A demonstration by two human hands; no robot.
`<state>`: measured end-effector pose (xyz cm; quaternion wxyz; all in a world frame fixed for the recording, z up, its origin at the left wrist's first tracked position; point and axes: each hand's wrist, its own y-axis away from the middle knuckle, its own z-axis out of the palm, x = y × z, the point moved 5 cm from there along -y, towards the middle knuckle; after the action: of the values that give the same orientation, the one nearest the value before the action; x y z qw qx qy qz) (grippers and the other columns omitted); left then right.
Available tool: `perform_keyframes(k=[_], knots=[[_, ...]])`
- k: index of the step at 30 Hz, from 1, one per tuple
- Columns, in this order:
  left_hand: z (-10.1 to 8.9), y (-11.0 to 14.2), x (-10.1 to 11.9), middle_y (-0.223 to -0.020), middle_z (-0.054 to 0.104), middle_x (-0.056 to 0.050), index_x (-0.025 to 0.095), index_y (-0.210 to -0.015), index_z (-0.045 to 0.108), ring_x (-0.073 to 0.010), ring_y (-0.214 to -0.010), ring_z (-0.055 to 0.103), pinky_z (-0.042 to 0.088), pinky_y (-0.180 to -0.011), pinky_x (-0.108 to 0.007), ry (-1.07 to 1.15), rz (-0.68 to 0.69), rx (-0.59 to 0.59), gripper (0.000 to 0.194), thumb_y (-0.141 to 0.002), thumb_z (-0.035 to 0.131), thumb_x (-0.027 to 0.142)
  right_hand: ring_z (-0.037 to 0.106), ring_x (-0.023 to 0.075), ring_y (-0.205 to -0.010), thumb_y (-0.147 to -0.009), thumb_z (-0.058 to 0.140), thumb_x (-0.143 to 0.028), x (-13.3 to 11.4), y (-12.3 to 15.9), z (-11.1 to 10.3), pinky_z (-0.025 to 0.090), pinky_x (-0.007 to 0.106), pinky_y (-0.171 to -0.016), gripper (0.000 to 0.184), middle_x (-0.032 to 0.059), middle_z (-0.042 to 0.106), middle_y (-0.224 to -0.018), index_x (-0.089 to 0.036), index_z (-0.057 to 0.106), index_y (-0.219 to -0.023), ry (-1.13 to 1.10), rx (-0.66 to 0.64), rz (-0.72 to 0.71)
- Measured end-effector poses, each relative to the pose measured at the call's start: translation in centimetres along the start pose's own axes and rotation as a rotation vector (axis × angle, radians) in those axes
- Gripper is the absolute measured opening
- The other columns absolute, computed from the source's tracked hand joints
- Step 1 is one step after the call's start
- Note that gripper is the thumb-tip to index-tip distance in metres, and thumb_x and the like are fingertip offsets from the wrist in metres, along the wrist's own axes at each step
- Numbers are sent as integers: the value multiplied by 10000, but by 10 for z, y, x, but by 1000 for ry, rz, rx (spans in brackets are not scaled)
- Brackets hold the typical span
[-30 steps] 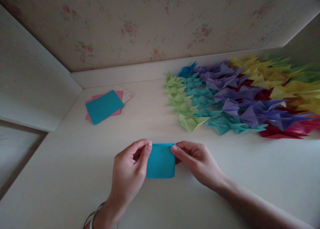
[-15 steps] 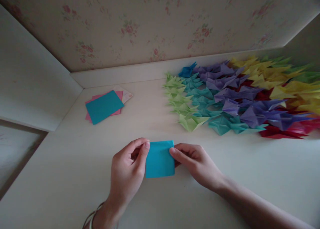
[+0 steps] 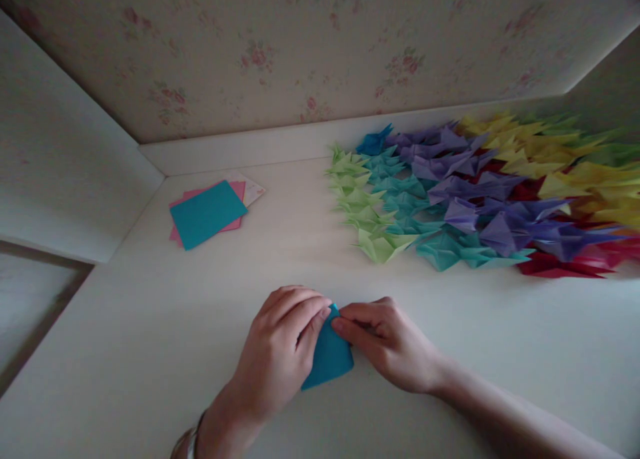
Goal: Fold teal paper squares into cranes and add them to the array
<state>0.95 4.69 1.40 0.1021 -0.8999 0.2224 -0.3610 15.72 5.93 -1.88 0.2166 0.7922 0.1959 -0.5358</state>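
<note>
Between my two hands is a blue sheet of origami paper, folded and tilted, close above the white tabletop. My left hand is closed on its left side, with thumb and fingertips pinching near the top corner and covering much of the sheet. From the other side, my right hand pinches the upper right edge between thumb and forefinger. The fingertips of both hands nearly meet at the top. How the sheet is folded beneath my left hand is hidden.
A stack of paper sheets, teal over pink, lies at the back left. Rows of folded paper cranes in light green, turquoise, purple, yellow and red fill the back right. Behind is a floral wall.
The blue paper has turned from facing me squarely to a tilt and dropped slightly. My left hand has moved right over it, and the fingertips of both hands have come closer together.
</note>
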Motion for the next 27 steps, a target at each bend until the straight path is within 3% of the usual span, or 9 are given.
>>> perform_keyframes(k=[7,18,23,27], knots=[[2,0,0,-896,691,-52,192,-922,659,-192,-871,634,513,-817,-318,122,-114,-75,111,-935,558,148,302,93,-509,-972,457,-301,-6,1,1,240,246,-483,408,-50,320,-557,-185,452,-581,68,-14,-92],[6,2,-1,-822,632,-24,203,-828,589,-173,-792,605,475,-715,-273,259,-303,-154,146,-950,510,190,277,87,-504,-958,470,-258,-7,2,3,222,243,-481,397,-65,275,-555,-196,333,-590,63,-49,-89],[9,2,0,-898,641,-23,204,-913,610,-162,-861,609,465,-795,-258,287,-279,-177,112,-964,510,205,267,86,-512,-959,466,-254,-6,2,3,221,238,-477,385,-64,276,-566,-193,353,-595,38,-50,-81],[8,2,-1,-817,638,0,203,-842,621,-139,-782,608,456,-742,-229,293,-267,-183,160,-966,519,207,278,83,-518,-953,479,-248,-6,0,5,229,235,-484,355,-65,295,-571,-185,408,-611,53,-62,-75]])
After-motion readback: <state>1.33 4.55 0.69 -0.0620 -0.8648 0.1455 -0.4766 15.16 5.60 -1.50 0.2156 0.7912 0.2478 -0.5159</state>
